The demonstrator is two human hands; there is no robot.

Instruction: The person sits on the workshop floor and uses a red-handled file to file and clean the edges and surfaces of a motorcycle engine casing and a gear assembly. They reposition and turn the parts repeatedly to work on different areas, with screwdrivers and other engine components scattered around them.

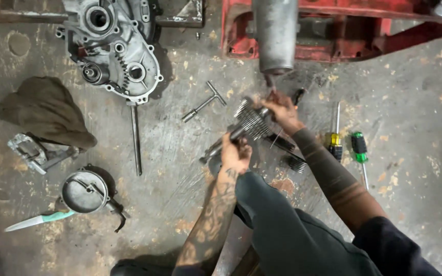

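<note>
Above the concrete floor point(180, 153), near the T-handled wrench point(204, 101), the left hand point(235, 153) gripped the gear shaft point(249, 124) while the right hand point(281, 108) pinched its far end. Oily gears could probably slip, dropping onto the floor.

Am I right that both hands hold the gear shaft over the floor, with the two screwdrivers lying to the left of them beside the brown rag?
Not quite: in the head view the two screwdrivers lie to the right of the hands, far from the brown rag. The left hand and right hand do hold the gear shaft over the floor.
</note>
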